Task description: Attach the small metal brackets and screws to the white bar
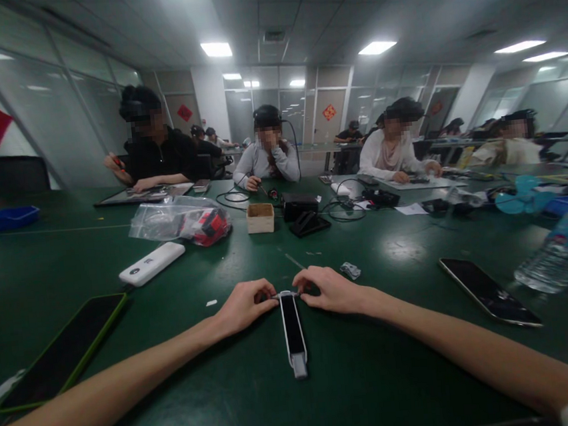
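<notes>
A slim white-rimmed device (293,329) with a long dark face lies lengthwise on the green table (221,393) before me. Its near end is a light grey block, perhaps a cap or plug. At the far end, my left hand (245,304) pinches thumb and fingers together at the device's left corner. On the opposite corner, my right hand (329,289) makes a similar pinch. Something small and thin shows between the fingertips of each hand, touching or close to the device. It is too small to name.
Left are a white power bank (152,264), a green-edged phone (66,348) and a plastic bag (179,222). A small wooden box (260,218) stands ahead. Right are a crumpled wrapper (350,270), a dark phone (490,290) and a water bottle (561,250). Several people sit across the table.
</notes>
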Demonstrator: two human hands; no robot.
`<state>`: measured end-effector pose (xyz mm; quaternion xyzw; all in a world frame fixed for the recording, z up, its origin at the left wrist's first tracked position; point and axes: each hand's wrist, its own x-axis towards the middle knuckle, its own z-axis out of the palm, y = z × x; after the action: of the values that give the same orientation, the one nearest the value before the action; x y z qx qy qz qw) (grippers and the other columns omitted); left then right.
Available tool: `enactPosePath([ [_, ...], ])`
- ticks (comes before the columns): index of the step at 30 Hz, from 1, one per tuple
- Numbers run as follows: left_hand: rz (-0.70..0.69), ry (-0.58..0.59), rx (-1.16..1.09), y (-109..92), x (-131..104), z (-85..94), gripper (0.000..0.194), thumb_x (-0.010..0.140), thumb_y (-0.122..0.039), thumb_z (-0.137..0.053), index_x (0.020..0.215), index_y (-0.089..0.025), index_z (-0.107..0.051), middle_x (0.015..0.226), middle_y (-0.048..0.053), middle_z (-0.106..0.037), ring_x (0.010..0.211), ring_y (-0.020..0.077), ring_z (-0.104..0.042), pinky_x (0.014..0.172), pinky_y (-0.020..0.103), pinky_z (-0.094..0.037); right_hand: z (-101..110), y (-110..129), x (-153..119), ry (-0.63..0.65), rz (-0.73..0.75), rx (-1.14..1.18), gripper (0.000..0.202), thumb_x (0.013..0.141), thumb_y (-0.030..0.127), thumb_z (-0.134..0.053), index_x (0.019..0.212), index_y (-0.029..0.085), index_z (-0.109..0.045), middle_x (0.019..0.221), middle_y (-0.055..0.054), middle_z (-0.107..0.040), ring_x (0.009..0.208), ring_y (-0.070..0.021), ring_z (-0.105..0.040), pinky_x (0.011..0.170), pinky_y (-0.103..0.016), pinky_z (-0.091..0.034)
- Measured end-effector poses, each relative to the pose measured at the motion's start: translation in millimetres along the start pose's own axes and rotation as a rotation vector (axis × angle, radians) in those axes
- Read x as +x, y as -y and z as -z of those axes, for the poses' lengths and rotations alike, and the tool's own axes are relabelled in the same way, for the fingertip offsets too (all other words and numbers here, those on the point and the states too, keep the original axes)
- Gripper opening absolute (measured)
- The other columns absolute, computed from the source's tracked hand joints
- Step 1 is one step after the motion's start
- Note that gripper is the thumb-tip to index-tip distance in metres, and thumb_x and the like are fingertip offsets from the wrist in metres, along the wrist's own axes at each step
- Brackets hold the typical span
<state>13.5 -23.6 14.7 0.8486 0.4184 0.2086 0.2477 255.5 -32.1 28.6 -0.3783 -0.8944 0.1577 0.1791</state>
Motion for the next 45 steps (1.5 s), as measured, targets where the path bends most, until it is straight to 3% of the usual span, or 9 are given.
enactPosePath([
  [14, 0.001, 0.004, -0.011, -2, 0, 0.8, 0.019, 0.081, -0.034, -0.059, 0.088, -0.018, -0.065, 0.073, -0.002, -0.061, 0.065, 0.0130, -0.053, 0.061, 0.023, -0.040, -2, 5, -1, -0.023, 0.109, -0.098, 0.021, 0.083, 0.014, -0.056, 0.104, 0.014, -0.059, 0.095, -0.006, -0.063, 0.085, -0.0167, -0.057, 0.077, -0.030, -0.047],
  [29, -0.005, 0.011, -0.012, -1, -1, 0.3, 0.020, 0.081, -0.036, -0.058, 0.089, -0.018, -0.064, 0.075, -0.001, -0.061, 0.066, 0.0134, -0.054, 0.061, 0.023, -0.040, -9, 5, -2, -0.050, 0.077, -0.052, 0.018, 0.087, 0.021, -0.056, 0.104, 0.016, -0.058, 0.096, -0.005, -0.062, 0.086, -0.0158, -0.057, 0.077, -0.030, -0.047],
  [34, -0.001, 0.018, -0.014, -3, -1, 1.8, 0.021, 0.081, -0.035, -0.059, 0.090, -0.018, -0.064, 0.077, -0.001, -0.062, 0.066, 0.0137, -0.054, 0.061, 0.023, -0.040, 10, 7, -1, -0.015, 0.092, -0.073, 0.025, 0.084, 0.022, -0.060, 0.108, 0.017, -0.058, 0.102, -0.006, -0.063, 0.093, -0.0185, -0.057, 0.081, -0.033, -0.045],
  [40, 0.016, 0.023, -0.015, -6, -1, 2.7, 0.024, 0.080, -0.037, -0.058, 0.092, -0.017, -0.063, 0.077, 0.000, -0.061, 0.066, 0.0142, -0.054, 0.061, 0.024, -0.041, 51, -8, 0, -0.169, 0.056, -0.192, 0.018, 0.085, 0.021, -0.056, 0.101, 0.016, -0.061, 0.098, -0.007, -0.065, 0.090, -0.0185, -0.058, 0.083, -0.034, -0.043],
  [42, 0.020, 0.023, 0.001, -7, -1, 3.2, 0.027, 0.080, -0.040, -0.058, 0.092, -0.017, -0.063, 0.076, 0.000, -0.061, 0.065, 0.0143, -0.054, 0.060, 0.024, -0.040, 58, -12, -1, -0.127, 0.009, -0.244, 0.016, 0.085, 0.021, -0.055, 0.098, 0.016, -0.062, 0.095, -0.006, -0.066, 0.087, -0.0183, -0.059, 0.081, -0.033, -0.043],
  [45, 0.019, 0.020, 0.018, -9, -1, 3.7, 0.030, 0.080, -0.042, -0.056, 0.093, -0.016, -0.063, 0.075, 0.000, -0.060, 0.063, 0.0139, -0.053, 0.058, 0.024, -0.039, 61, -18, -2, 0.033, -0.048, -0.299, 0.016, 0.086, 0.022, -0.054, 0.096, 0.017, -0.064, 0.093, -0.006, -0.066, 0.084, -0.0186, -0.060, 0.076, -0.031, -0.044],
])
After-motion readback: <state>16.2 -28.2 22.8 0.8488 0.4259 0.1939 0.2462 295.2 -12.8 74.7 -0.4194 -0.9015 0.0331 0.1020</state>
